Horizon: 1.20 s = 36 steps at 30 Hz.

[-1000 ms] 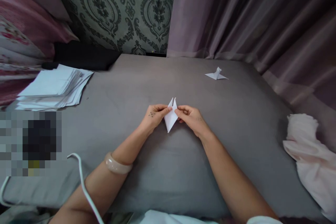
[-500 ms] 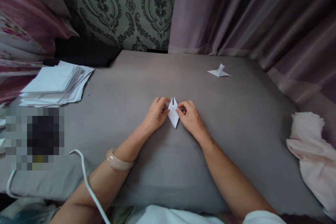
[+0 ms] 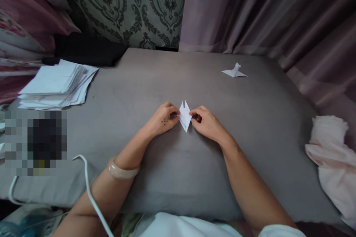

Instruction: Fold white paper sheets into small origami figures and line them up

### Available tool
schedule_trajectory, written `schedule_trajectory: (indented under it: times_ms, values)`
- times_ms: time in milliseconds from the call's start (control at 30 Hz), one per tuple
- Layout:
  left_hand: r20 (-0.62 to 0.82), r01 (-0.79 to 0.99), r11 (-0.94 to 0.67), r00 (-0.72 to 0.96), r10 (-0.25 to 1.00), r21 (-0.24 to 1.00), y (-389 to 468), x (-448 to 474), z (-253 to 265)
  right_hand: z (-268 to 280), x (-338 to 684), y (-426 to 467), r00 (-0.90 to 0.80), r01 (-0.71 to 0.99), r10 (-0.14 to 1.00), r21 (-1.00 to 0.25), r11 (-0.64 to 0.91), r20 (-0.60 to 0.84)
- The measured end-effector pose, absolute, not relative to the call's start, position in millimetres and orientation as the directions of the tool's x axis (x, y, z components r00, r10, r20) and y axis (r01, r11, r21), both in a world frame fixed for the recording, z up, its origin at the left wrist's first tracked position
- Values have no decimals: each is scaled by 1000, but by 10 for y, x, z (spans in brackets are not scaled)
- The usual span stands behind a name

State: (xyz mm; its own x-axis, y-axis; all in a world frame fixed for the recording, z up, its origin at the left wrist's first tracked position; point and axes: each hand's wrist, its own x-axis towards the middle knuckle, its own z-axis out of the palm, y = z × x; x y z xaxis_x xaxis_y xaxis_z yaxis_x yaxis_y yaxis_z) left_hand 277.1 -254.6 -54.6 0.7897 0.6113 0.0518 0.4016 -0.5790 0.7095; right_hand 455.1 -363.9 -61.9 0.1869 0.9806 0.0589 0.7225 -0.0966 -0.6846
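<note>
A small white folded paper (image 3: pixel 185 116), diamond-shaped with a slit between two points at its far end, is between my hands above the grey surface. My left hand (image 3: pixel 164 119) pinches its left corner between thumb and fingertips. At the right corner, my right hand (image 3: pixel 207 121) has thumb and fingers closed on the edge, the other fingers curled under. A finished-looking folded paper bird (image 3: pixel 235 71) with spread wings sits farther back on the right.
A stack of white paper sheets (image 3: pixel 57 83) lies at the left, by a black cloth (image 3: pixel 86 50). A white cable (image 3: pixel 90 189) crosses over my left forearm. Pale pink fabric (image 3: pixel 332 155) is bunched at the right edge. Curtains (image 3: pixel 217 11) border the grey-covered surface (image 3: pixel 155 77).
My hands have moved slightly apart, toward the folded paper's side corners. The paper's flaps look spread a little wider, and the camera view has shifted slightly.
</note>
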Motion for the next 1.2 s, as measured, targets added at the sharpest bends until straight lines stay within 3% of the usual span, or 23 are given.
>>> schedule_trajectory:
  times_ms: [400,667,1200]
  values:
    - [47,436,-538,744,667,722,-2522,2812,-610,-606,4547,-3595,280,690,960,-700,-185,23]
    - [-11,507,-473,690,724,721,-2549,2853,-559,-635,4512,-3553,309,748,950,-627,-218,38]
    - [42,492,-498,680,732,714,-2551,2887,-604,-671,4440,-3510,353,815,934,-510,-276,58]
